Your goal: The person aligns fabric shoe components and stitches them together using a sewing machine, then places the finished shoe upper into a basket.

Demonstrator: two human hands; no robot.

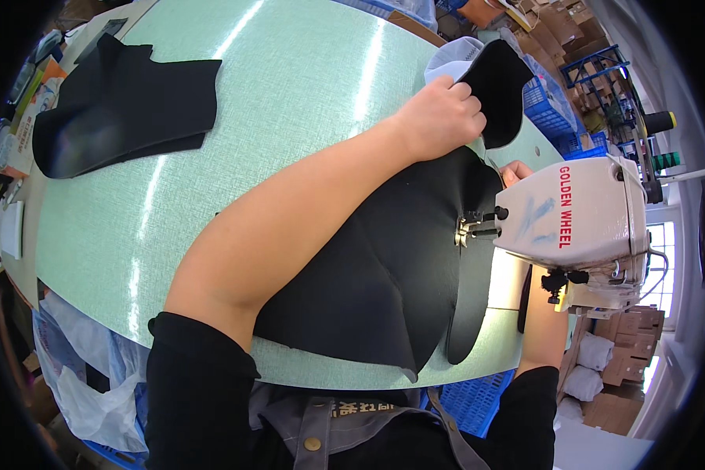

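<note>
Toward upper right, the left hand (445, 119) clenches black fabric (499, 95), whether the half-hidden right hand (515, 172) grips cannot be told, and flat, unpuckered feeding should suit the presser foot (462, 231).

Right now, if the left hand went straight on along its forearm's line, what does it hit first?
Most likely the raised, round-edged flap of black sheet material, right against the curled fingers of the left hand. Depth beyond that flap is unclear.
</note>
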